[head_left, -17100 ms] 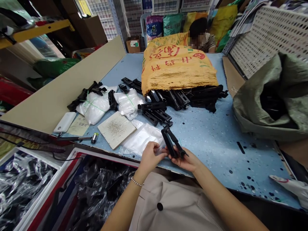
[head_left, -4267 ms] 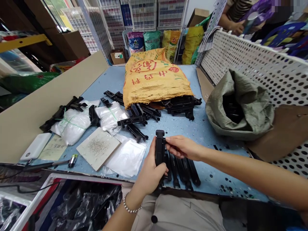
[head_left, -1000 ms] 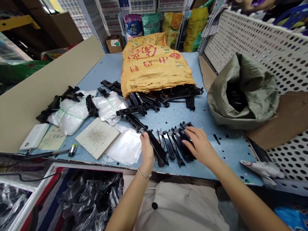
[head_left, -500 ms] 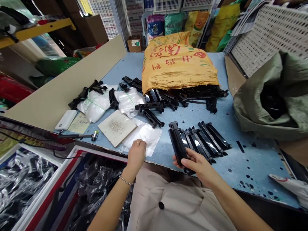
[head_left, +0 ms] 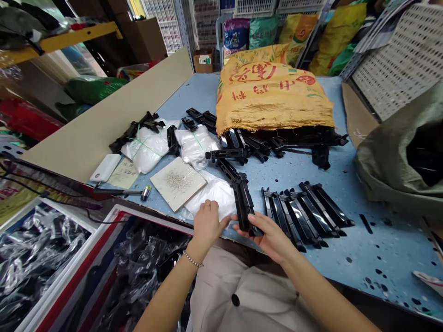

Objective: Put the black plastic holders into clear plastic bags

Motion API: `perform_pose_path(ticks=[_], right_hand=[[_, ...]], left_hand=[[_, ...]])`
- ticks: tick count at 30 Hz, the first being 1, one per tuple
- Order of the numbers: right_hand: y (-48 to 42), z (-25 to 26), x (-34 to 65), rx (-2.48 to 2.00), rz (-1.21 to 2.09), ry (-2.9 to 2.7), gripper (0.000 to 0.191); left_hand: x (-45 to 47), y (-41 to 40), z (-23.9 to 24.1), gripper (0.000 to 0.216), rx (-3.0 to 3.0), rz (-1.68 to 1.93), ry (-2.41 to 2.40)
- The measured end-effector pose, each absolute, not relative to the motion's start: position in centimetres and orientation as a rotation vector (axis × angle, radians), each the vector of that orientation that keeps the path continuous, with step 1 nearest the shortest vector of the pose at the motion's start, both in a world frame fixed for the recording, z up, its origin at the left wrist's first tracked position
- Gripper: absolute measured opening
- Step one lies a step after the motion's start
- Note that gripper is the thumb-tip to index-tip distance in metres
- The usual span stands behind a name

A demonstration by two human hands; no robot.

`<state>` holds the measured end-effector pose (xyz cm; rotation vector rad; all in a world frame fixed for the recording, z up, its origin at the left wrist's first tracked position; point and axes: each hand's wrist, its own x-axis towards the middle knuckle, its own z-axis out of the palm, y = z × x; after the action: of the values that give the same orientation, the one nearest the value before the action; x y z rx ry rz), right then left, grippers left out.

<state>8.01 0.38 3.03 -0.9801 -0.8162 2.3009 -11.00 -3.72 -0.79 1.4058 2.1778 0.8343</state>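
In my right hand (head_left: 268,233) I grip a long black plastic part (head_left: 245,200) near its lower end, its far end pointing up and away. My left hand (head_left: 206,223) rests with its fingertips on a stack of clear plastic bags (head_left: 218,193); the thumb is spread toward the held part. A speckled square tile (head_left: 177,182) lies partly over the bags. To the right of my right hand, several similar black parts (head_left: 304,214) lie side by side in a slanted row.
A yellow woven sack (head_left: 273,97) spills more black parts across the blue table (head_left: 349,263). Two tied bag bundles (head_left: 148,147), a white power bank (head_left: 105,167) and a hammer-like tool (head_left: 128,192) lie left. Below stand boxes of wrapped parts (head_left: 148,253). A green sack (head_left: 387,170) stands right.
My right hand has moved the black part left, close to my left hand. My left thumb has spread outward over the bags. The view has shifted slightly.
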Motion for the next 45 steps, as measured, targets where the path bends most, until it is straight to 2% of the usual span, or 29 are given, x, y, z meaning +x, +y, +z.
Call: perform_pose_path(ticks=[2, 7, 10, 13, 19, 24, 28, 31, 32, 35, 37, 39, 43, 45], right_hand=[[0.5, 2.8, 7.9, -0.984, 2.307, -0.775, 0.023], [0.7, 2.7, 8.2, -1.017, 2.280, -0.754, 0.027], [0.9, 2.6, 8.1, -1.017, 2.271, -0.737, 0.027], [1.0, 2.8, 7.9, -1.008, 2.287, -0.736, 0.025], [1.3, 2.9, 6.3, -0.925, 2.356, -0.712, 0.026], [2.2, 2.0, 3.3, -0.867, 2.437, -0.665, 0.027], [3.1, 1.1, 2.8, -0.999, 2.344, -0.561, 0.025], [3.2, 0.9, 3.2, -1.034, 2.303, -0.594, 0.026], [3.2, 0.9, 3.3, -1.030, 2.307, -0.636, 0.027], [2.8, 1.6, 3.6, -1.021, 2.266, -0.759, 0.030], [2.2, 2.2, 4.1, -0.981, 2.207, -0.779, 0.031], [1.4, 2.7, 4.9, -0.873, 2.312, -0.738, 0.032], [-0.1, 2.2, 6.3, -0.712, 2.911, -0.396, 0.045], [-0.2, 1.4, 6.5, -0.723, 3.021, -0.168, 0.048]], left_hand=[[-11.2, -3.5, -0.8, 0.011, 1.431, 0.806, 2.143], [-13.5, -2.9, -0.7, 0.019, 1.241, 0.939, 1.919], [-14.3, -2.8, -0.5, 0.031, 1.020, 1.091, 1.825], [-14.3, -2.7, -0.1, 0.031, 0.860, 1.168, 1.682], [-13.3, -2.6, 0.7, 0.035, 0.881, 1.181, 1.835], [-13.1, -2.4, 0.7, 0.025, 0.977, 1.106, 1.761], [-15.0, -3.0, 0.3, 0.023, 0.922, 1.240, 1.741], [-16.2, -3.9, 0.2, 0.009, 1.166, 1.330, 1.905], [-16.3, -4.2, 0.2, 0.005, 1.338, 1.285, 1.980], [-16.1, -4.7, 0.4, 0.029, 1.792, 0.946, 2.139], [-16.0, -4.7, 0.5, 0.039, 1.886, 0.792, 2.163], [-16.1, -4.4, 0.4, 0.043, 1.872, 0.791, 2.103], [-17.1, -3.8, 0.2, 0.051, 1.745, 0.867, 1.966], [-17.4, -3.9, 0.3, 0.058, 1.741, 0.830, 1.973]])
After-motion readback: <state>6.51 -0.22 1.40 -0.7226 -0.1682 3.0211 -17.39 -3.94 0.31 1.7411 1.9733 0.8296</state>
